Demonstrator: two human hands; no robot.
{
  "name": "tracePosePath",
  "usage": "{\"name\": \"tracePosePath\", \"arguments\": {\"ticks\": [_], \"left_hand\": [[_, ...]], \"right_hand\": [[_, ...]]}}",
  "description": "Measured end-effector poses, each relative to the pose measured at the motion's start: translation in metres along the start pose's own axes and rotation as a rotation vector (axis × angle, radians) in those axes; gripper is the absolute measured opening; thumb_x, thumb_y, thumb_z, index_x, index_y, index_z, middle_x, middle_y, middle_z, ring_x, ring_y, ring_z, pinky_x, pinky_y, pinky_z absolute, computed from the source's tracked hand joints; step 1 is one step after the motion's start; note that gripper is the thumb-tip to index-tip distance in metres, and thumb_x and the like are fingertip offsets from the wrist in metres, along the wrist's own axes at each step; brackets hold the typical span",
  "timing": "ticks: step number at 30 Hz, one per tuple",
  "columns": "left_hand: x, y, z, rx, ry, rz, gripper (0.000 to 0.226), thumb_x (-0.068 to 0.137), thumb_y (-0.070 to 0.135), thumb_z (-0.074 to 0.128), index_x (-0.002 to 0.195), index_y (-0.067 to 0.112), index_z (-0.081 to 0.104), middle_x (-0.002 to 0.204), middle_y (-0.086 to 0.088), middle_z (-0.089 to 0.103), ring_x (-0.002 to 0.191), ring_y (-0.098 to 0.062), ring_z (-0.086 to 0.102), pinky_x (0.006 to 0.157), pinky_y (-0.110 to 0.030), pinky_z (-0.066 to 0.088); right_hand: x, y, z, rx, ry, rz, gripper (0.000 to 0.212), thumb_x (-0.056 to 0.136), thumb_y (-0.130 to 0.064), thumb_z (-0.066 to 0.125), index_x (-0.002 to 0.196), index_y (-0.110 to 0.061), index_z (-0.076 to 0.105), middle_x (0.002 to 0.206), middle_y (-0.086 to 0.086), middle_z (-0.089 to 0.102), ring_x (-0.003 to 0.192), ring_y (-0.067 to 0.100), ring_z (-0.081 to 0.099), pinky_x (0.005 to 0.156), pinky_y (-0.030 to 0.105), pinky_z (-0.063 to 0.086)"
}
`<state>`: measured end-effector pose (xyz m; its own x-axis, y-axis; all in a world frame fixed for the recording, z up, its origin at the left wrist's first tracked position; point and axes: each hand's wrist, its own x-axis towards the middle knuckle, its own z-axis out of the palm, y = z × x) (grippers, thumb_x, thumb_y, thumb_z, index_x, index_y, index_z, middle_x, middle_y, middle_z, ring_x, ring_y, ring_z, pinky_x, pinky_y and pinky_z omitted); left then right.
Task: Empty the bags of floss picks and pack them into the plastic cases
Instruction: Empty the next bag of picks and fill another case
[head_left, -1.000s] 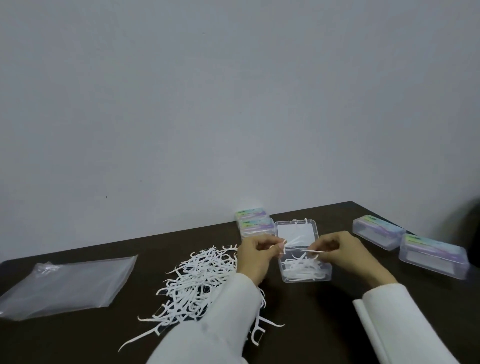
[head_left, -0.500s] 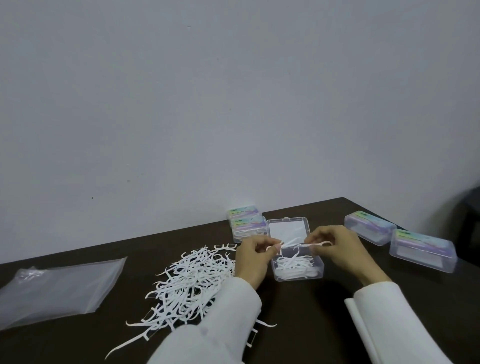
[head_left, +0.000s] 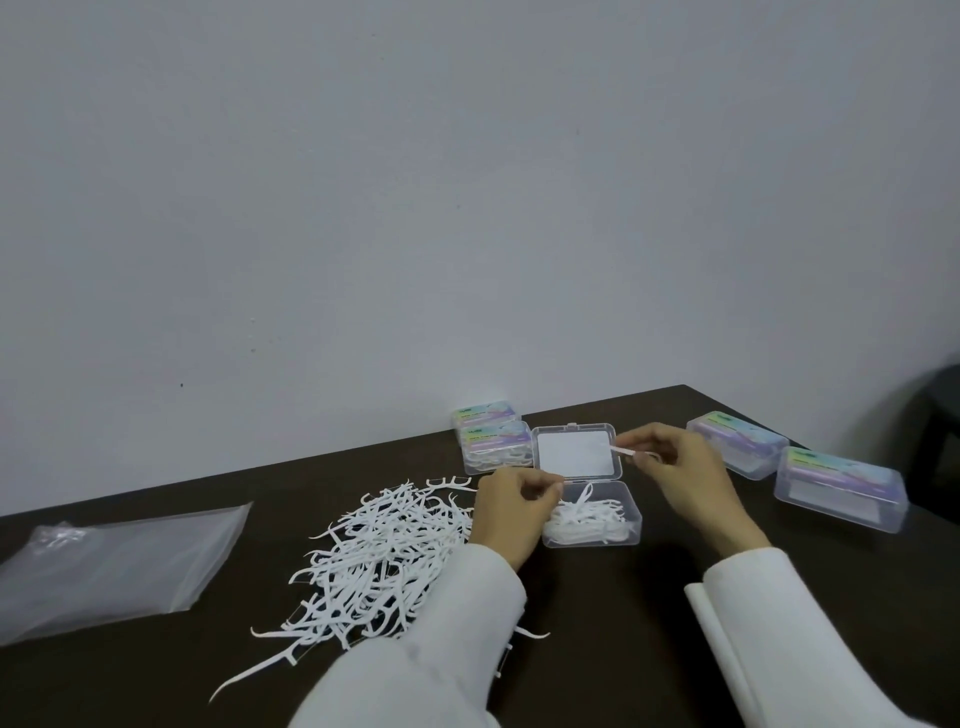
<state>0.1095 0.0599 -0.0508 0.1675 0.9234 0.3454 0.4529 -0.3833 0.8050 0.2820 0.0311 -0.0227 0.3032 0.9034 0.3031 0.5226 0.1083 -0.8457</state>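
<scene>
On our dark table (head_left: 597, 623), the open case (head_left: 592, 525) is part-filled; a loose pile (head_left: 384, 556) remains left of it. Our right hand (head_left: 685, 478) pinches a pick (head_left: 626, 451); whether our curled left hand (head_left: 511, 506) holds anything we cannot tell.

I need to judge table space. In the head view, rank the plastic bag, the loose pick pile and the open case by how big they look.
1-2. Plastic bag and pick pile: they look alike, so I will not rank them.
3. Open case, lid included: plainly smallest, though it lies farther from the camera.
</scene>
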Motion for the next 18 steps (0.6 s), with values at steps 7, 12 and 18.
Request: {"name": "tracePosePath", "arguments": {"ticks": [7, 12, 18], "left_hand": [[0.0, -0.006, -0.003, 0.079, -0.018, 0.07, 0.029, 0.088, -0.002, 0.054, 0.107, 0.013, 0.07, 0.109, 0.001, 0.068, 0.092, -0.001, 0.056, 0.073, 0.003, 0.036], [-0.001, -0.008, -0.002, 0.101, -0.029, 0.091, 0.031, 0.087, -0.003, 0.053, 0.106, 0.014, 0.07, 0.108, 0.001, 0.068, 0.094, -0.003, 0.058, 0.082, -0.005, 0.039], [-0.002, -0.01, -0.003, 0.162, -0.074, 0.15, 0.023, 0.088, 0.009, 0.059, 0.106, 0.018, 0.069, 0.108, 0.002, 0.065, 0.103, -0.01, 0.055, 0.088, -0.017, 0.04]], "right_hand": [[-0.006, 0.002, 0.009, -0.244, -0.349, -0.129, 0.032, 0.086, 0.003, 0.055, 0.083, -0.027, 0.065, 0.09, -0.008, 0.066, 0.09, 0.005, 0.063, 0.07, 0.007, 0.047], [-0.007, 0.003, 0.011, -0.516, -0.389, -0.18, 0.018, 0.088, -0.019, 0.059, 0.097, -0.033, 0.065, 0.089, -0.016, 0.052, 0.093, 0.003, 0.046, 0.1, 0.034, 0.035], [-0.011, -0.002, 0.011, -0.619, -0.315, -0.221, 0.005, 0.089, -0.027, 0.058, 0.088, -0.031, 0.061, 0.093, -0.012, 0.051, 0.094, 0.003, 0.036, 0.101, 0.036, 0.025]]}}
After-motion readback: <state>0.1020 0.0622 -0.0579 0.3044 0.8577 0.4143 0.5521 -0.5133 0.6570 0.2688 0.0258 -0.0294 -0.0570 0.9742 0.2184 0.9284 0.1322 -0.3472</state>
